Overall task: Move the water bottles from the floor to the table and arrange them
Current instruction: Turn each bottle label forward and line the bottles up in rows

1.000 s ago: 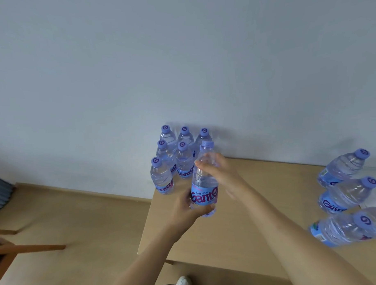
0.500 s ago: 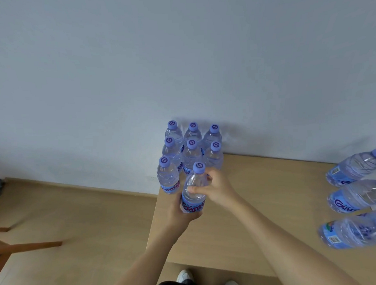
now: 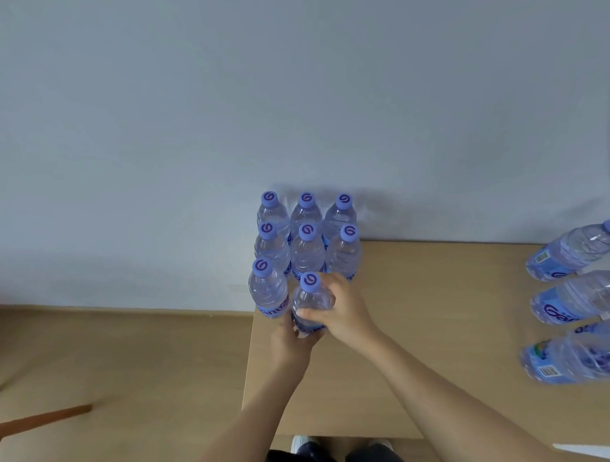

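Both hands hold one clear water bottle (image 3: 310, 301) with a purple cap, upright in the front row of a block of bottles at the table's far left corner. My left hand (image 3: 289, 342) wraps its lower part from the near side. My right hand (image 3: 341, 310) grips its upper body from the right. Beside it on the left stands another bottle (image 3: 268, 291). Behind them several upright bottles (image 3: 307, 244) stand in rows against the wall.
The light wooden table (image 3: 438, 330) meets a white wall. Three more bottles (image 3: 575, 301) lie on their sides at the right edge. Wooden floor (image 3: 111, 375) spreads to the left, with a brown chair leg (image 3: 44, 418). My shoes show below the table's near edge.
The held bottle has moved away from me and down into the front row, next to the left front bottle. Both hands stayed on it; the view has shifted closer.
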`<state>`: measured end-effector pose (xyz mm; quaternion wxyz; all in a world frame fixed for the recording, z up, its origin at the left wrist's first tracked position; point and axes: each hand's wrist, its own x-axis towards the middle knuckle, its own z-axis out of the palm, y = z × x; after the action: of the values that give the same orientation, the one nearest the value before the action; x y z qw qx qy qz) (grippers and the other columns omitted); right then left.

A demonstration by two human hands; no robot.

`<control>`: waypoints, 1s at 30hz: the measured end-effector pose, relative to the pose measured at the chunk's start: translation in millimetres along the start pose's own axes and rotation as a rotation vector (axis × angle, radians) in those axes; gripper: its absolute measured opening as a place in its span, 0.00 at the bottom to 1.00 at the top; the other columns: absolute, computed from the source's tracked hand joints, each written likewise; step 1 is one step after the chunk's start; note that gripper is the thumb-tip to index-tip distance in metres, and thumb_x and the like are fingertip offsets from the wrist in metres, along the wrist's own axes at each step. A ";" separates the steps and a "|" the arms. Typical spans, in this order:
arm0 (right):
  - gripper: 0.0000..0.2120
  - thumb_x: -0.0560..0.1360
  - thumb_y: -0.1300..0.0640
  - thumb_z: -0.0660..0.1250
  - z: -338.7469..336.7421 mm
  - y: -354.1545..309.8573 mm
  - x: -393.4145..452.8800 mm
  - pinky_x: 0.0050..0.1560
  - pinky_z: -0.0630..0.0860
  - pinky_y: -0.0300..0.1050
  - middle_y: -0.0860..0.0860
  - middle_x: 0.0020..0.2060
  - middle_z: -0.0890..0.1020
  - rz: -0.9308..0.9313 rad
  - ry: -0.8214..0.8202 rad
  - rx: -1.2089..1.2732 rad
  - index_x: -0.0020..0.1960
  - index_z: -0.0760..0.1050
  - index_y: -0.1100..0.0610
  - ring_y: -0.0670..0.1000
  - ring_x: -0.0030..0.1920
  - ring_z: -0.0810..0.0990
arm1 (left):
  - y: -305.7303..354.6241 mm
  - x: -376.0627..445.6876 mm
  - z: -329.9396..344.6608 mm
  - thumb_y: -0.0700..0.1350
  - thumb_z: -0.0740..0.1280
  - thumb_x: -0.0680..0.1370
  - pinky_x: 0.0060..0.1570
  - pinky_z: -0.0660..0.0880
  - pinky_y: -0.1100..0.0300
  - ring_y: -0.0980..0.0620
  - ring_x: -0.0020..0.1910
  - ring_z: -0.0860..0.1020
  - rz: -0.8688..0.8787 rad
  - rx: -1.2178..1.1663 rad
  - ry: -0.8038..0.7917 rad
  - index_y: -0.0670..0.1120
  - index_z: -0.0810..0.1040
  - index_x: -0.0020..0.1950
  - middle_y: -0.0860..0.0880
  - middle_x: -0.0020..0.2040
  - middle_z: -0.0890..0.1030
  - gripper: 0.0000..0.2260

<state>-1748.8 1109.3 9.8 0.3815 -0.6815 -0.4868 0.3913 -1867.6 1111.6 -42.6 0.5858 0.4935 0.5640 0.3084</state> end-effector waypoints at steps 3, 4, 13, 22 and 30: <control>0.24 0.66 0.54 0.79 1.6 -1.0 3.1 0.54 0.70 0.31 0.38 0.52 0.77 -0.024 0.012 0.009 0.57 0.75 0.42 0.35 0.54 0.75 | 3.0 4.1 1.1 0.29 0.71 0.72 0.41 0.74 0.73 0.60 0.46 0.80 0.009 0.029 0.024 0.41 0.75 0.58 0.47 0.50 0.82 0.18; 0.24 0.66 0.54 0.78 1.6 -0.8 4.5 0.54 0.69 0.29 0.37 0.52 0.77 -0.031 0.012 0.004 0.57 0.74 0.41 0.34 0.54 0.74 | 2.8 5.9 1.4 0.30 0.71 0.71 0.40 0.73 0.73 0.60 0.45 0.80 -0.003 0.039 0.030 0.41 0.75 0.56 0.48 0.48 0.82 0.16; 0.25 0.67 0.54 0.77 9.9 5.9 17.0 0.53 0.68 0.26 0.43 0.57 0.69 -0.058 0.054 -0.031 0.61 0.74 0.46 0.34 0.55 0.72 | -6.2 26.0 5.9 0.38 0.72 0.72 0.32 0.63 0.64 0.53 0.32 0.68 -0.150 0.117 0.163 0.46 0.72 0.35 0.52 0.31 0.72 0.11; 0.26 0.69 0.58 0.77 7.2 5.0 20.5 0.52 0.66 0.22 0.45 0.55 0.66 -0.073 0.037 -0.046 0.61 0.71 0.43 0.26 0.53 0.69 | -7.0 35.7 6.4 0.38 0.73 0.71 0.33 0.66 0.64 0.53 0.33 0.71 -0.192 0.105 0.159 0.42 0.75 0.38 0.51 0.34 0.76 0.07; 0.38 0.65 0.53 0.80 4.9 10.8 14.7 0.53 0.67 0.25 0.44 0.61 0.68 -0.013 0.056 -0.012 0.69 0.65 0.49 0.37 0.59 0.69 | -10.0 26.6 5.3 0.43 0.75 0.70 0.33 0.65 0.63 0.52 0.35 0.70 -0.233 0.165 0.111 0.42 0.75 0.41 0.49 0.37 0.73 0.10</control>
<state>-1746.1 1121.6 -4.3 0.3935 -0.6913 -0.4826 0.3666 -1859.9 1131.5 -62.0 0.5430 0.4536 0.6723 0.2177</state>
